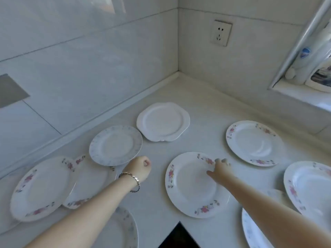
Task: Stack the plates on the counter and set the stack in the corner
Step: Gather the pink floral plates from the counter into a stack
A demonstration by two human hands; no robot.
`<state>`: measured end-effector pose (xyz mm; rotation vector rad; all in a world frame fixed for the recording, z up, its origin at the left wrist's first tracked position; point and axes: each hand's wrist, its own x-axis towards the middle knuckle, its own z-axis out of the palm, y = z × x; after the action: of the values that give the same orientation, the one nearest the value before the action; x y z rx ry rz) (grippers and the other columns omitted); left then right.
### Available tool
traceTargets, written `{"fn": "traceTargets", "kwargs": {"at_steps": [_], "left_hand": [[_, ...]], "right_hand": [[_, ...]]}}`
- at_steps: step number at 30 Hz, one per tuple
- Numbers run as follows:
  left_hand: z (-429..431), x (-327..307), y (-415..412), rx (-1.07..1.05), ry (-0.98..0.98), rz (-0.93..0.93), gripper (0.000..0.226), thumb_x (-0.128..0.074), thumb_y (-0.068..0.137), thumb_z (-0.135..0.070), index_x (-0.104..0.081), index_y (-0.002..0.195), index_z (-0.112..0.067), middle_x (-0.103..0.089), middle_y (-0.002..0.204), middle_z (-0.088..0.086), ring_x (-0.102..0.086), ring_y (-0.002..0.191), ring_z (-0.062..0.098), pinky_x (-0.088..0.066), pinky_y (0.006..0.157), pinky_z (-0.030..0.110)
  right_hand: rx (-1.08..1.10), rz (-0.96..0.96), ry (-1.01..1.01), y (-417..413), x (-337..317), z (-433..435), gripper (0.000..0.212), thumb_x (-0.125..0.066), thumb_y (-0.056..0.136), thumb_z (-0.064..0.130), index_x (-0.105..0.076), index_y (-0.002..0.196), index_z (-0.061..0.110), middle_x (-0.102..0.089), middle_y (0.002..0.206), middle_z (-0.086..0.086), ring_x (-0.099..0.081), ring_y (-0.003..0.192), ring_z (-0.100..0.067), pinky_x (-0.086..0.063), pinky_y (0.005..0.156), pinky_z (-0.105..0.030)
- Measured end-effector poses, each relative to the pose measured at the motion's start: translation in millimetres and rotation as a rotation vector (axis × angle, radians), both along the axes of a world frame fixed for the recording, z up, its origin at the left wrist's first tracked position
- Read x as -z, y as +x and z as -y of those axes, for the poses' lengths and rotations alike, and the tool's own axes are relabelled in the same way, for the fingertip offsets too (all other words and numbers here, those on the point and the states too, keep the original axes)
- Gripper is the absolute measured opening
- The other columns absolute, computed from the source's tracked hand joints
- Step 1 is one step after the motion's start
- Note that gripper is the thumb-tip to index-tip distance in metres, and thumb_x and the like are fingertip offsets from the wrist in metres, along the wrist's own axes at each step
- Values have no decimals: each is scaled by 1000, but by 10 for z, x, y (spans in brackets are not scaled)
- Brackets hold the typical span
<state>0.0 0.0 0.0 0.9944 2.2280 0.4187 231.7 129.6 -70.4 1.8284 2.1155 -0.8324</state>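
Several plates lie spread over the white counter [157, 208]. A plain white scalloped plate [163, 121] lies nearest the corner. A grey-patterned plate [115, 145] overlaps a flowered plate [89, 185], and another flowered plate [42, 187] leans at the left. My right hand [219, 170] grips the far rim of the middle flowered plate [189, 192], thumb on top. My left hand [140, 169], with bracelets on its wrist, is a closed fist just beside the grey-patterned plate, holding nothing. More flowered plates [254, 142] [309, 183] lie at the right.
Two grey-patterned plates sit at the near edge [125, 230] [254, 233]. Tiled walls meet at the corner [178, 72], with a socket [221, 33] on the right wall. A window sill [302, 97] with bottles juts out at the right. The counter's inner notch [179, 237] is dark.
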Motion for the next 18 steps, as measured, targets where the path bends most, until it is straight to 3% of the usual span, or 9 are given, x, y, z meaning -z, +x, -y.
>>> {"fn": "traceTargets", "kwargs": {"at_steps": [3,5,8,10,13,16,18], "left_hand": [[-3,147,-142,-23,-1,50,28,-43,88,-14,-47,65,-28,-58,64,-7,-59,60,22,-53,72,32],[-29,239,-216,-27,-15,91,28,-44,88,-14,-48,66,-29,-59,62,-6,-59,57,20,-49,66,28],[-113,333,-296,-57,-12,158,25,-44,88,-10,-49,68,-24,-58,63,-4,-56,50,13,-42,56,22],[-208,395,-329,-112,-6,234,23,-42,88,-6,-51,72,-20,-58,64,-1,-56,51,14,-39,51,21],[-410,478,-308,-184,-16,345,21,-40,88,-3,-54,77,-14,-57,65,3,-57,48,15,-41,45,20],[-692,573,-276,-421,34,566,21,-39,92,0,-51,78,-10,-54,67,10,-59,36,11,-45,35,16],[-915,619,-254,-612,73,761,11,-38,95,-3,-49,91,-6,-54,74,12,-62,56,19,-50,44,18]], "right_hand": [[268,-60,-58,59,145,-22,62,-62,83,36,-37,130,5,-42,133,-19,-42,124,-35,-39,98,-38],[386,-164,-122,108,196,-73,56,-64,83,32,-42,123,0,-52,124,-21,-51,115,-36,-42,87,-36],[396,-147,-145,175,168,-137,39,-66,80,42,-54,87,5,-61,87,-10,-57,87,-30,-42,70,-31],[372,-125,-133,211,147,-179,42,-65,78,47,-44,68,13,-51,69,-1,-53,72,-24,-39,60,-31],[428,-296,-88,205,63,-201,41,-68,79,39,-40,67,11,-48,65,-1,-46,59,-16,-33,50,-27],[523,-436,41,216,-88,-249,42,-72,77,30,-37,62,13,-45,61,0,-43,55,-14,-31,49,-26],[593,-463,109,286,-168,-315,40,-71,77,31,-40,62,11,-46,62,-1,-44,57,-18,-32,51,-29]]}}
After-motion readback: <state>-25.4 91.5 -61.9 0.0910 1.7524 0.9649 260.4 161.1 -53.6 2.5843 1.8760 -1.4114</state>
